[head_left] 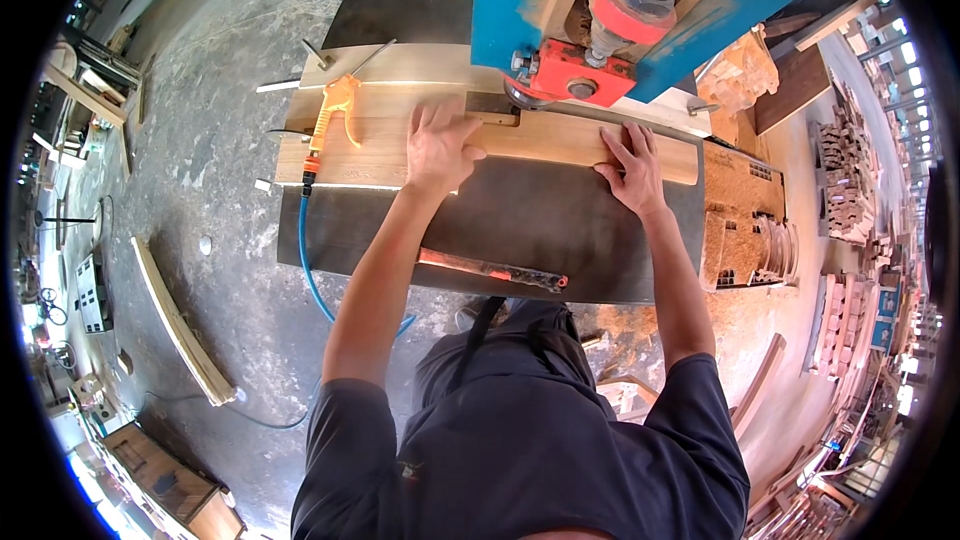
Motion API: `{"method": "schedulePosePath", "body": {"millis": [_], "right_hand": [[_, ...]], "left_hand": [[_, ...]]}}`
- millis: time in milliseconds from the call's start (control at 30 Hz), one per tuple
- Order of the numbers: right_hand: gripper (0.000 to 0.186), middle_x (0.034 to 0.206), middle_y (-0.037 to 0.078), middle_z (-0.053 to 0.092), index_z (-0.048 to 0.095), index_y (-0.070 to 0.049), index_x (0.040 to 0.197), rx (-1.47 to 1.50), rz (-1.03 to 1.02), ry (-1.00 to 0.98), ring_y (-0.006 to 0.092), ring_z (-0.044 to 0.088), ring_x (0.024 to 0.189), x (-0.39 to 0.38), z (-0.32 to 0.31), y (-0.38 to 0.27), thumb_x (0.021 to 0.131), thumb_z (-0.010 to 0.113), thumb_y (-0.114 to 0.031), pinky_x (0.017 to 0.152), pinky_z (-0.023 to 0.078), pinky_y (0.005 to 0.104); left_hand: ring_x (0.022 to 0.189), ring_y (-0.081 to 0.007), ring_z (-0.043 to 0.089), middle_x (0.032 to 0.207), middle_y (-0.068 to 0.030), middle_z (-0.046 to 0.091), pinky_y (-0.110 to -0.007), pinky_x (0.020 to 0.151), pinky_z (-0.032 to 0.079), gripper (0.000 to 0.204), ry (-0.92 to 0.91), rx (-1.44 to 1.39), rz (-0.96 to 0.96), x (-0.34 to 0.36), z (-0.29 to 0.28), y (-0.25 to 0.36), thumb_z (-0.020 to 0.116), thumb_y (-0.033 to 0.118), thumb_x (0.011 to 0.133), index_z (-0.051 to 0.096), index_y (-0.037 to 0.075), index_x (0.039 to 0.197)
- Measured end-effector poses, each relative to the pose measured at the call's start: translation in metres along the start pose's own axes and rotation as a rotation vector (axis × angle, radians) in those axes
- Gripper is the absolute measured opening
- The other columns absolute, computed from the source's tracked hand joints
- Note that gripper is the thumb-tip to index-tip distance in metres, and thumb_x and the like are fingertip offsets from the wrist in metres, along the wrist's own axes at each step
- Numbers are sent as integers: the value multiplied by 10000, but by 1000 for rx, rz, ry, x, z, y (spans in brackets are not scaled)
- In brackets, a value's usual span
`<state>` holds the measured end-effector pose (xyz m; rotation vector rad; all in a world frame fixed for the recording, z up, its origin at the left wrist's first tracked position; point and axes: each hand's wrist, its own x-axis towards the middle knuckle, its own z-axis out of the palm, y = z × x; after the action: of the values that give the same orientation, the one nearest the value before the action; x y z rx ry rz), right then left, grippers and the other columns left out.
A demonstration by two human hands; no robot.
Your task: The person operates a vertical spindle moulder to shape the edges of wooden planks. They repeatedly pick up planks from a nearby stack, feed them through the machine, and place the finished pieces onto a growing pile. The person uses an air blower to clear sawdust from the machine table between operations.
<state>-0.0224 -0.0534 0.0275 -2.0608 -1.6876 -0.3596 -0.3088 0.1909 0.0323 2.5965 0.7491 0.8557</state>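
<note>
Wood piece [555,140] lying on dark table [560,220], near red machine head [585,75]. Right hand [634,168] spreading fingers over right end, unclenched, probably steadying it. Left hand [438,152] showing blurred at left end; can't tell grip. Orange air gun [340,97] resting left, likely for reach.

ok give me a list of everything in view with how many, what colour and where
machine: 1, blue and red, upper centre
worktable: 1, dark grey, centre
wooden workpiece: 1, light tan, on worktable
pale boards: several, light tan, worktable's left side
air gun: 1, orange, on boards
hose: 1, blue, left of worktable
bar: 1, red and dark, worktable's near edge
sawdust: uncounted, orange-tan, right of worktable
wood stacks: several, tan, far right
shirt: 1, dark, bottom centre
left hand: 1, bare, workpiece's left end
right hand: 1, bare, workpiece's right part
</note>
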Motion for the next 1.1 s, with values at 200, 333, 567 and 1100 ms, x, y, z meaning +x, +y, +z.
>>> {"method": "schedulePosePath", "body": {"millis": [200,333,567,1100], "right_hand": [[663,1475,254,536,698,-179,1405,-10,4,1,519,496,1359,2,1,3,778,884,-288,1197,398,587],[659,1478,255,535,701,-178,1402,5,15,-13,519,496,1362,5,3,4,777,886,-282,1184,410,581],[646,1479,249,541,708,-168,1392,11,40,-37,508,509,1355,11,0,5,780,885,-273,1143,441,566],[580,1400,117,626,733,-125,1303,27,-31,21,398,585,1288,21,4,0,748,883,-199,1082,504,508]], "left_hand": [[1329,-299,549,1378,-57,620,-515,1201,362,439,-23,14,-24,4,0,0,940,187,665,817,201,1086],[1339,-295,543,1394,-54,614,-516,1215,345,425,-30,28,-47,6,2,0,936,203,678,822,215,1088],[1345,-330,540,1460,-73,580,-508,1189,404,478,-28,74,-40,12,2,0,939,235,668,827,214,1132],[1354,-297,530,1343,-78,613,-525,1208,348,469,-4,89,-40,17,7,-6,931,254,661,825,254,1118]]}}
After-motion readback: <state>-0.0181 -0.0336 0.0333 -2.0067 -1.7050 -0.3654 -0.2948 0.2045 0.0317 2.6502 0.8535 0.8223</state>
